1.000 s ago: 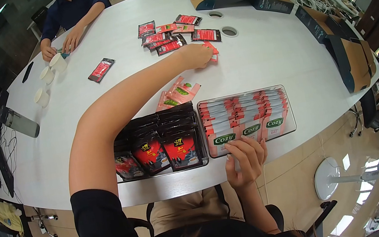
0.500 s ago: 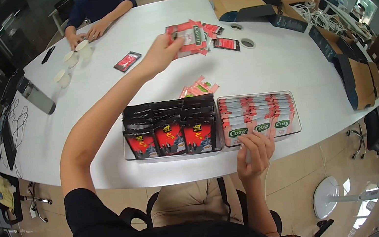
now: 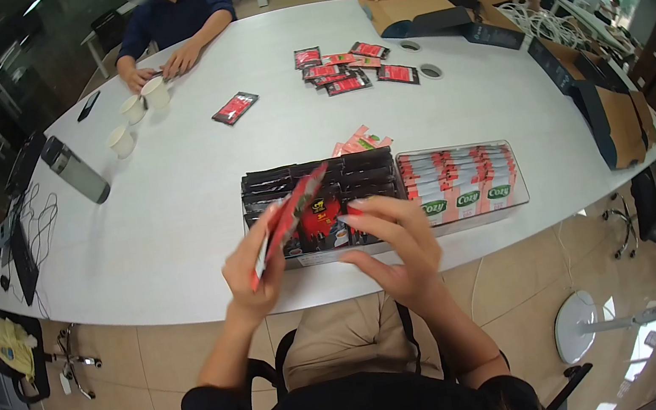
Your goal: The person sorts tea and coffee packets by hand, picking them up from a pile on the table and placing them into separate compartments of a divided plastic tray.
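My left hand [image 3: 251, 270] is closed on a small bundle of pink-and-red tea sachets [image 3: 289, 221], tilted nearly edge-on to me. Behind it stands a clear box of black-and-red coffee sachets [image 3: 322, 221] in rows, partly covered by both hands. My right hand [image 3: 400, 247] is beside the bundle, in front of that box's right side, its fingers apart and nothing in them. Adjoining on the right is a clear box of Cozy tea sachets [image 3: 467, 198]. A few pink tea sachets [image 3: 365, 139] lie loose just behind the boxes.
Loose coffee sachets [image 3: 347, 82] lie in a pile farther back, with a single coffee sachet [image 3: 235, 108] to their left. Paper cups [image 3: 121, 142] and a bottle [image 3: 76, 170] stand at left. Opened cartons [image 3: 611, 126] line the right edge. Two people sit across the table.
My left hand has drawn the tea sachets back from the far pile to above the coffee box. My right hand has left the front of the tea box and moved left, opening.
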Demonstrator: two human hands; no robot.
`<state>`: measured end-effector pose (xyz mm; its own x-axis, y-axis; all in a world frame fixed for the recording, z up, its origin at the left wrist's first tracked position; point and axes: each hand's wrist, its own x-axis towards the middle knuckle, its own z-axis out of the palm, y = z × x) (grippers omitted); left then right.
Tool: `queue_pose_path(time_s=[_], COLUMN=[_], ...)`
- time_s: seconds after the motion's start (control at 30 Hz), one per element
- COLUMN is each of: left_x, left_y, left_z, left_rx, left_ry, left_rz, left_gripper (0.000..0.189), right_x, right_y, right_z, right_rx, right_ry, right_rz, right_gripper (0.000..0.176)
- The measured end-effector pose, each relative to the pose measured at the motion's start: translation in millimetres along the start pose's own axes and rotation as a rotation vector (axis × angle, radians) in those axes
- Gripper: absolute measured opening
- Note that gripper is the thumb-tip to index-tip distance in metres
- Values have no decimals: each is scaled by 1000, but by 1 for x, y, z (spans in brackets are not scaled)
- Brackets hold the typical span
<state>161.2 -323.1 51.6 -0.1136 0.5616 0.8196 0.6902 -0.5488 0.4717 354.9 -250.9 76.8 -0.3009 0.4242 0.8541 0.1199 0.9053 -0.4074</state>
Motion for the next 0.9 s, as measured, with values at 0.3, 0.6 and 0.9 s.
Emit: queue_pose_path(time_s=[0.3, 0.6, 0.9], left_x=[-51, -49, -51], left_y=[-10, -11, -10], left_z=[29, 33, 34], left_rx=[12, -50, -109], left_ry=[147, 248, 289], left_rz=[-40, -65, -84], left_gripper=[35, 33, 29], right_x=[20, 20, 18], right_y=[5, 17, 38], right_z=[22, 7, -113], right_rx=[419, 198, -679], right_ry=[-215, -66, -261], right_rz=[341, 195, 191], right_gripper=[44, 26, 14])
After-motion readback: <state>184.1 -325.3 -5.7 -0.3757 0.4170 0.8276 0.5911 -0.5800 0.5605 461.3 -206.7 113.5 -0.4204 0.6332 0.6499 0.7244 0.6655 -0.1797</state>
